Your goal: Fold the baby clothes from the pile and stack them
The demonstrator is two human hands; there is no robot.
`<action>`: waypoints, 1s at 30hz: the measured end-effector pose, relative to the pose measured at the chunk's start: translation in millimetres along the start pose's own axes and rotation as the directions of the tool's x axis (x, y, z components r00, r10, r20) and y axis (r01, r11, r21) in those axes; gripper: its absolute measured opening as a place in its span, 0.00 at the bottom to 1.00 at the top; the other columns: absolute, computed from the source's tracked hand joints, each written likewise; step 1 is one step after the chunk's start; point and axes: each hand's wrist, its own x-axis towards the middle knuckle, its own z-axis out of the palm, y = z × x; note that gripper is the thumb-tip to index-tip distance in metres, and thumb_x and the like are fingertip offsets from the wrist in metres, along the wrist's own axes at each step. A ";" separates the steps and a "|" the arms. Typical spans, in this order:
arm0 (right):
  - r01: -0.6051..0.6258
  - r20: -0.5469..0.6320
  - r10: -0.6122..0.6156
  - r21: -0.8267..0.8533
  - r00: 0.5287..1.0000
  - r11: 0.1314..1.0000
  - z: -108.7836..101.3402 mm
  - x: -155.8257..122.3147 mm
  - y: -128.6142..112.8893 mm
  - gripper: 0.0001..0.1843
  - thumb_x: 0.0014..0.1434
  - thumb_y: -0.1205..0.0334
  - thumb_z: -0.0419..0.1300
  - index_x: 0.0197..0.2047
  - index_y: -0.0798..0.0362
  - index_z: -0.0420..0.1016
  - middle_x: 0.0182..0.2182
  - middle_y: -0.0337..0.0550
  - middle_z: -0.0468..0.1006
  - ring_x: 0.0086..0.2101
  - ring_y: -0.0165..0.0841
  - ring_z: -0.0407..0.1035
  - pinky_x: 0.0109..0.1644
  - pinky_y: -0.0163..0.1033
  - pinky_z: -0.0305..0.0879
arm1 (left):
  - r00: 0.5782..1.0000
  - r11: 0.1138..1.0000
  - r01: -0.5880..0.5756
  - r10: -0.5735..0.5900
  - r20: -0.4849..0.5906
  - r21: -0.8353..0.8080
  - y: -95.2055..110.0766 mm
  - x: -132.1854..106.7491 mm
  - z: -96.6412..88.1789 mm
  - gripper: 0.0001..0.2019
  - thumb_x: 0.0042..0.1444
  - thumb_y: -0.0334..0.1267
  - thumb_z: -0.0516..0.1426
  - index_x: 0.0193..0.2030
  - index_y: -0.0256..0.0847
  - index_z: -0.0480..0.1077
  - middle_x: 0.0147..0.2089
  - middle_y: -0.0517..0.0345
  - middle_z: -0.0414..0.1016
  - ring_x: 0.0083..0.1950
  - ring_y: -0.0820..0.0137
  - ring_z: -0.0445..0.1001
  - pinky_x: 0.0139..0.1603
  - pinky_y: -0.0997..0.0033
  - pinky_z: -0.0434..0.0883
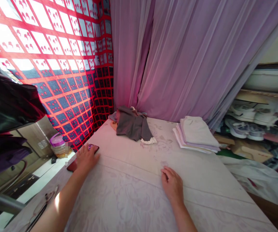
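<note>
While the left hand (87, 158) is lying palm-down across a dark red smartphone (71, 165), its fingers are covering the middle of the phone (whether they are gripping it cannot be determined). The right hand (172, 184) is resting well apart, open with fingers slightly spread, on a pale floral bed cover (129, 199). A crumpled grey cloth garment (132, 124) is lying by the far edge, near a folded stack of pale clothes (195, 133). Thin-framed eyeglasses (42, 206) are lying beside the left forearm, hard to make out, and a purple-lidded plastic jar (57, 145) is standing partly blurred beyond the bed.
</note>
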 end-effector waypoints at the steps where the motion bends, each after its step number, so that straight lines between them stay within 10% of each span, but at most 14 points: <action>1: -0.002 0.001 0.002 -0.001 1.000 1.000 -0.5 -0.1 -0.8 0.17 0.56 0.63 0.49 0.35 0.51 0.80 0.42 0.45 0.79 0.44 0.37 0.71 0.53 0.44 0.62 | 0.999 0.998 -0.053 0.053 0.001 -0.021 13.0 4.4 0.9 0.25 0.55 0.48 0.52 0.59 0.41 0.65 0.67 0.39 0.56 0.68 0.47 0.51 0.62 0.45 0.50; 9: -0.005 0.003 0.005 -0.020 1.000 1.000 -0.8 -2.7 -2.6 0.16 0.57 0.63 0.49 0.36 0.49 0.79 0.44 0.45 0.79 0.46 0.38 0.70 0.54 0.46 0.61 | 0.894 0.889 -0.447 0.441 -0.080 -0.100 121.3 57.8 16.9 0.28 0.52 0.30 0.54 0.62 0.43 0.63 0.69 0.45 0.54 0.70 0.52 0.47 0.67 0.48 0.42; 18: 0.003 -0.009 -0.004 -0.028 1.000 1.000 -0.1 -4.0 -4.8 0.15 0.57 0.65 0.50 0.37 0.49 0.79 0.44 0.44 0.79 0.47 0.40 0.70 0.54 0.48 0.60 | 0.855 0.851 -0.516 0.505 -0.120 -0.094 159.4 110.6 21.1 0.24 0.56 0.27 0.47 0.59 0.42 0.67 0.63 0.44 0.64 0.66 0.54 0.57 0.67 0.50 0.45; 25: -0.039 -0.010 0.039 0.011 0.999 0.999 -2.8 -1.0 -9.4 0.15 0.56 0.66 0.50 0.35 0.48 0.79 0.44 0.44 0.79 0.47 0.39 0.70 0.54 0.48 0.60 | 0.866 0.858 -0.501 0.494 -0.079 -0.117 182.3 118.1 -16.1 0.18 0.58 0.30 0.46 0.54 0.41 0.68 0.52 0.44 0.75 0.56 0.58 0.70 0.61 0.55 0.57; 30: -0.090 -0.012 0.094 0.172 0.996 0.981 -1.5 2.4 -5.4 0.15 0.55 0.64 0.50 0.35 0.49 0.79 0.41 0.44 0.80 0.44 0.39 0.72 0.54 0.48 0.62 | 0.858 0.849 -0.514 0.512 -0.045 -0.124 207.7 74.8 -61.7 0.18 0.64 0.43 0.44 0.58 0.45 0.60 0.45 0.51 0.78 0.45 0.62 0.77 0.45 0.64 0.68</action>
